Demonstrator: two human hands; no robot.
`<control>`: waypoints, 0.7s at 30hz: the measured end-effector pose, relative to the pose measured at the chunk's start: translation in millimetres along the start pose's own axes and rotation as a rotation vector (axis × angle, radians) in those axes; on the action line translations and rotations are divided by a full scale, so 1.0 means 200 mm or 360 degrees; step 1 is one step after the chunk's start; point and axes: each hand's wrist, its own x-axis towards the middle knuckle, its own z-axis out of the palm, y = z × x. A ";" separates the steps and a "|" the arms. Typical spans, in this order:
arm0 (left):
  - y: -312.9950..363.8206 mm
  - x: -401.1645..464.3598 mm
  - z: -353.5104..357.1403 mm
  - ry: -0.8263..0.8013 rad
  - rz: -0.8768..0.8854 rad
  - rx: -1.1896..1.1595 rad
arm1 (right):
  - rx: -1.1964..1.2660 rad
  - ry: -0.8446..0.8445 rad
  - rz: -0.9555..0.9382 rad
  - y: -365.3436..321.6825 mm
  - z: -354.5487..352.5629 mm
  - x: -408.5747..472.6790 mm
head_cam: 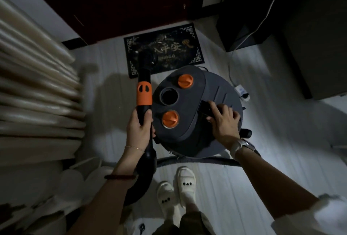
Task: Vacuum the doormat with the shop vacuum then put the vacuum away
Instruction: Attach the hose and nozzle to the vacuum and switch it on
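A round grey shop vacuum (189, 131) with two orange knobs and an open port stands on the pale floor in front of me. Beyond it a black doormat (174, 54) with gold lettering lies before a dark red door. My left hand (139, 128) grips the black and orange hose wand (144, 92), whose round nozzle end rests over the mat's near left part. My right hand (223, 120) lies on the vacuum's top, fingers spread over a dark switch or handle area (205, 108). The black hose (148, 161) curves back under my left forearm.
A white power cord (262, 18) runs along the right to a power strip (242, 92) on the floor beside the vacuum. Dark furniture (309, 37) fills the right side. A ribbed pale object (35, 84) stands at left. My feet in white slippers (176, 186) are just behind the vacuum.
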 end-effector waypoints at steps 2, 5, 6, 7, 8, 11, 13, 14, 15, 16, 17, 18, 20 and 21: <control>0.00 0.01 0.08 -0.0018 -0.0006 -0.0039 | -0.0044 -0.0035 -0.0062 0.06 -0.06 0.08; 0.03 0.06 0.16 -0.0059 0.0013 -0.0035 | -0.0123 -0.0059 -0.0136 0.16 -0.14 0.20; 0.04 0.08 0.18 -0.0069 0.0019 -0.0033 | -0.0156 -0.0065 -0.0171 0.19 -0.16 0.24; 0.05 0.10 0.20 -0.0072 0.0020 -0.0037 | -0.0198 -0.0075 -0.0203 0.23 -0.19 0.28; 0.07 0.12 0.23 -0.0071 0.0017 -0.0048 | -0.0236 -0.0092 -0.0223 0.26 -0.22 0.31; 0.11 0.15 0.30 -0.0093 -0.0020 -0.0135 | -0.0278 -0.0139 -0.0200 0.35 -0.29 0.40; 0.12 0.17 0.33 -0.0106 -0.0035 -0.0143 | -0.0279 -0.0163 -0.0181 0.41 -0.33 0.45; 0.11 0.18 0.35 -0.0121 -0.0036 -0.0101 | -0.0286 -0.0166 -0.0181 0.44 -0.35 0.47; 0.11 0.18 0.36 -0.0143 -0.0042 -0.0062 | -0.0300 -0.0170 -0.0178 0.47 -0.37 0.50; 0.12 0.19 0.37 -0.0167 -0.0049 -0.0047 | -0.0316 -0.0186 -0.0170 0.50 -0.39 0.53; 0.13 0.20 0.38 -0.0189 -0.0048 -0.0040 | -0.0335 -0.0204 -0.0155 0.52 -0.41 0.56; 0.14 0.21 0.39 -0.0207 -0.0035 -0.0032 | -0.0344 -0.0211 -0.0127 0.53 -0.43 0.58; 0.17 0.22 0.43 -0.0249 0.0001 -0.0031 | -0.0263 -0.0167 0.0001 0.51 -0.45 0.58; 0.19 0.23 0.45 -0.0276 0.0012 -0.0051 | -0.0143 -0.0087 0.0097 0.47 -0.45 0.56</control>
